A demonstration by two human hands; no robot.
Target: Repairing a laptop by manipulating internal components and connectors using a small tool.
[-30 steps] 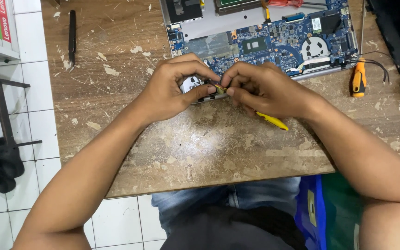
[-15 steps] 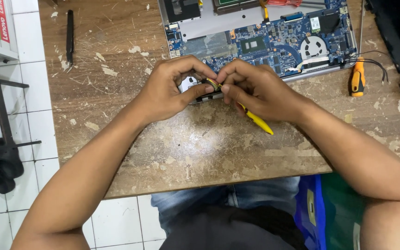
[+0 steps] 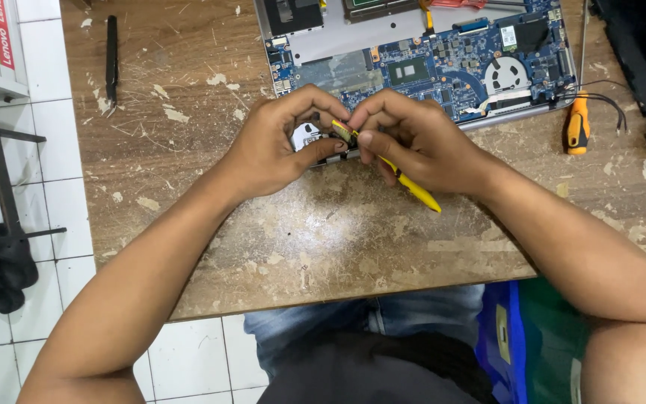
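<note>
Both hands meet at the near edge of the opened laptop (image 3: 420, 60) on the worn wooden counter (image 3: 338, 239). The right hand (image 3: 420, 146) has its grip pinched tight round a slim yellow tool (image 3: 405, 183), the tip buried between the fingers and the tail slanting back toward the body. The left hand (image 3: 278, 146) curls in from the other side, thumb and fingertips pressed together on a small silver part (image 3: 309, 138) at the laptop's corner — what exactly sits between the two grips is too hidden to tell.

As for progress: the bottom cover is already off, with the blue board, the fan and the chip all bare, so the teardown looks well under way and this corner piece is the work in hand. Farther out, an orange screwdriver (image 3: 577, 123) lies to the right by a black cable, and a black pry stick (image 3: 111, 56) rests far left.
</note>
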